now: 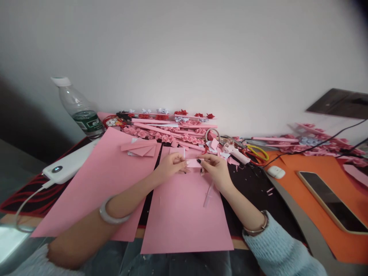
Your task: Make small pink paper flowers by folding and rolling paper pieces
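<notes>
Between my two hands is a small piece of pink paper [193, 163], pinched at both ends above a large pink sheet [186, 218]. My left hand [171, 165] grips its left end with closed fingers. Thumb and fingers of my right hand [216, 168] close on the right end. A thin translucent strip [207, 195] lies on the sheet below my right hand. Another large pink sheet [109, 184] is to the left, with a small stack of cut pink pieces [140, 147] on it.
Pink paper flowers and rolled tubes [172, 132] line the wall. A pink glue gun [236, 153] and yellow-handled scissors [257, 152] lie right of centre. A bottle [83, 111] and power bank [69, 163] stand left; a phone [333, 199] rests on orange paper [304, 176].
</notes>
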### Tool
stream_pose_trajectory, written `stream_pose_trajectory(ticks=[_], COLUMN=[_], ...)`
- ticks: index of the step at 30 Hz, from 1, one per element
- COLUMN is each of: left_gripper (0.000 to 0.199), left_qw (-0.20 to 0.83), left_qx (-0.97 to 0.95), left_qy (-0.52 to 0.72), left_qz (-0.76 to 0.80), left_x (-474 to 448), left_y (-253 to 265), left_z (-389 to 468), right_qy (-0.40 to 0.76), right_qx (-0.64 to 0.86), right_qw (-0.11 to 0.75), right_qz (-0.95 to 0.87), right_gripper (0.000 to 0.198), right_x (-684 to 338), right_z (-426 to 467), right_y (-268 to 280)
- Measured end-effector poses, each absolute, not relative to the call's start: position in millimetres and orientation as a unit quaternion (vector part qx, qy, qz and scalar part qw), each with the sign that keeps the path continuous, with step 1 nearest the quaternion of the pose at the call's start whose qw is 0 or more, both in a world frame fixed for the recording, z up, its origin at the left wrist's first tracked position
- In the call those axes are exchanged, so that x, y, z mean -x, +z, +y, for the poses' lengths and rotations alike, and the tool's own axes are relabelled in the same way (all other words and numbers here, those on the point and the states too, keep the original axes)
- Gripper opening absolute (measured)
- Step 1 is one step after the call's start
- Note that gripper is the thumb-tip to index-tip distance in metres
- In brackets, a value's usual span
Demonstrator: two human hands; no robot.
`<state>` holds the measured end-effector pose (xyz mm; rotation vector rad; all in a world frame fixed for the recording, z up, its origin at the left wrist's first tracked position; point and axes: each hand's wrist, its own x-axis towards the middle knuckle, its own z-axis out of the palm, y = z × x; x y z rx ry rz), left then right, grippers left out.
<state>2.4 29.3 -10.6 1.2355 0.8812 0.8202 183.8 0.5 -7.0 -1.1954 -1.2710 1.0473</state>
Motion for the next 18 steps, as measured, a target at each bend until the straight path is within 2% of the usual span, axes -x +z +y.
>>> stream_pose_trajectory(ticks=[9, 18], left_gripper=[0.013, 0.015], left_qw=[0.660, 0.676], left_qx=[-0.530, -0.535], left_qy=[0.352, 0.349], left_qz=[0.400, 0.367], left_x=[-3.3, -0.3], left_y=[-6.8, -7.2], left_z=[28.5, 25.7], right_qy=[0.442, 0.522], right_qx=[0.496, 0.474], right_qw=[0.517, 0.501], right_qz=[-0.540, -0.501], right_gripper=[0.016, 0.020], right_x=[-182.3, -181.9], right_z=[-1.0, -1.2], right_y=[-6.3, -4.1])
